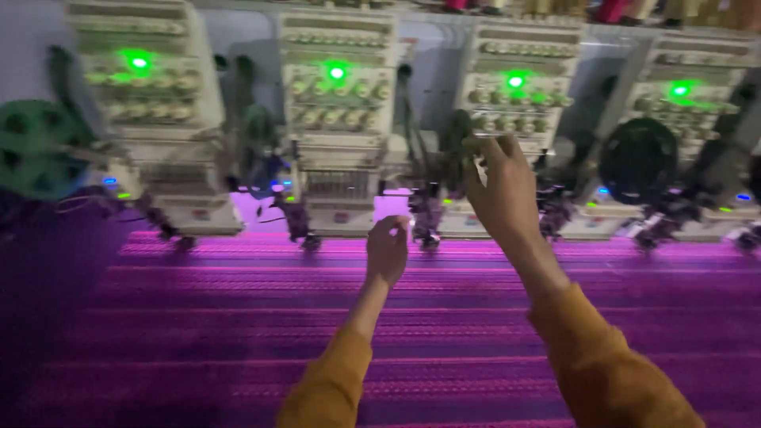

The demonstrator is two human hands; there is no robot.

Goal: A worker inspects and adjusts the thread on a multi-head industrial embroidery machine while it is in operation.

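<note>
Your right hand [501, 186] is raised higher and further forward than your left, up at the lower edge of the third cream-coloured embroidery head with the green lamp [519, 87]. Its fingertips are drawn together in a pinch at the top, closed on something very fine; the frame is too blurred to tell whether a thread sits between them. That head lies straight above and just behind the pinch, so your right hand is the nearer one to it.

Your left hand [388, 250] is lower and to the left, loosely curled with the fingers bent in, in front of the small bright needle area [391, 206] between the second embroidery head [337, 95] and the third. I cannot tell whether it holds anything.

Any thread between your two hands would run on a slant, from low left to high right, but none shows clearly.

Below both hands the wide magenta fabric with stitched horizontal bands [238, 317] stretches across the machine bed, its bands running left to right, parallel to the row of heads. A green spoked reel [32, 147] sits at the far left, well apart from both hands.
</note>
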